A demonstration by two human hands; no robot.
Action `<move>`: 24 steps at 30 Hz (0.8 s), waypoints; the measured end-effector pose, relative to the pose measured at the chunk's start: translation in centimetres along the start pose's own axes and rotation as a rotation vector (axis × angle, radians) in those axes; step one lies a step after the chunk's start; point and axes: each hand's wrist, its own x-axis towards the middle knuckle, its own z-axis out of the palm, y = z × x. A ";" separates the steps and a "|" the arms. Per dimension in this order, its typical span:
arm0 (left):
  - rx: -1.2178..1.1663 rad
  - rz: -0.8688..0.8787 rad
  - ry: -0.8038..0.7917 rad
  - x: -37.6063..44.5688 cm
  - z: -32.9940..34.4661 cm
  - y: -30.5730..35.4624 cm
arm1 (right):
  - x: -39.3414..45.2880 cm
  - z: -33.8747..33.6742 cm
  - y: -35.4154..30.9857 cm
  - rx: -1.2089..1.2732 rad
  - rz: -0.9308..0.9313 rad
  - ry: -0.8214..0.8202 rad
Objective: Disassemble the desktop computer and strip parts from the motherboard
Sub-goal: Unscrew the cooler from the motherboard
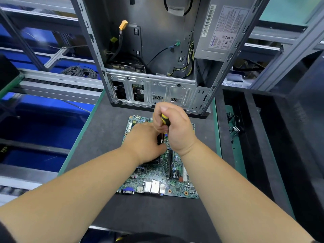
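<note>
Right hand (177, 127) is fisting a screwdriver (164, 120) upright over the motherboard (157, 174); left hand (145, 144), at eight o'clock, is bracing, its grip hidden.

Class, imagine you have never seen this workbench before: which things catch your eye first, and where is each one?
First, the two bare arms meeting at centre: the right hand grips a yellow-and-black screwdriver upright over the green motherboard, while the left hand rests on the board beside it. Behind them stands the opened computer case, with its grey power supply at upper right.
</note>
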 end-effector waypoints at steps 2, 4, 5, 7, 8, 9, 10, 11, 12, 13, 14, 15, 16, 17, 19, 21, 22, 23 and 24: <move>0.018 0.010 0.023 -0.2 -0.2 0.1 | 0.4 0.0 -0.2 0.059 0.022 -0.043; 0.103 0.006 -0.028 -0.5 -0.1 -0.1 | 0.8 -0.6 -0.5 0.169 0.073 -0.041; 0.152 0.000 -0.067 -0.8 -0.2 -0.3 | 1.0 -1.1 -0.6 0.209 0.100 -0.034; 0.183 0.008 -0.133 -1.3 -0.6 -0.9 | 0.9 -1.9 -0.6 0.222 0.138 -0.015; 0.187 0.029 -0.168 -1.5 -0.9 -1.2 | 0.8 -2.1 -0.6 0.210 0.147 0.002; 0.205 0.059 -0.210 -1.7 -1.1 -1.5 | 0.5 -2.3 -0.5 0.194 0.150 0.029; 0.240 0.087 -0.252 -1.7 -1.2 -1.7 | 0.2 -2.4 -0.5 0.175 0.150 0.067; 0.278 0.101 -0.285 -1.7 -1.3 -1.7 | -0.1 -2.4 -0.4 0.149 0.151 0.112; 0.311 0.103 -0.304 -1.6 -1.2 -1.7 | -0.4 -2.4 -0.4 0.119 0.156 0.159; 0.338 0.096 -0.310 -1.6 -1.0 -1.6 | -0.7 -2.3 -0.4 0.100 0.163 0.200; 0.357 0.087 -0.305 -1.5 -0.8 -1.5 | -0.9 -2.1 -0.4 0.100 0.168 0.231; 0.373 0.082 -0.300 -1.4 -0.6 -1.3 | -1.1 -1.8 -0.4 0.113 0.164 0.252; 0.387 0.078 -0.300 -1.2 -0.4 -1.2 | -1.3 -1.4 -0.3 0.128 0.148 0.266; 0.398 0.070 -0.310 -1.1 -0.4 -1.1 | -1.4 -1.0 -0.2 0.138 0.125 0.272; 0.408 0.049 -0.344 -0.9 -0.3 -0.9 | -1.6 -0.3 0.0 0.123 0.093 0.255; 0.428 0.040 -0.363 -0.7 -0.3 -0.7 | -1.5 0.0 0.2 0.108 0.091 0.213; 0.437 0.040 -0.365 -0.7 -0.3 -0.6 | -1.4 -0.1 0.2 0.130 0.094 0.205; 0.442 0.039 -0.362 -0.6 -0.3 -0.6 | -1.1 -0.3 0.1 0.166 0.096 0.206; 0.443 0.037 -0.358 -0.6 -0.3 -0.6 | -0.9 -0.4 0.1 0.204 0.100 0.209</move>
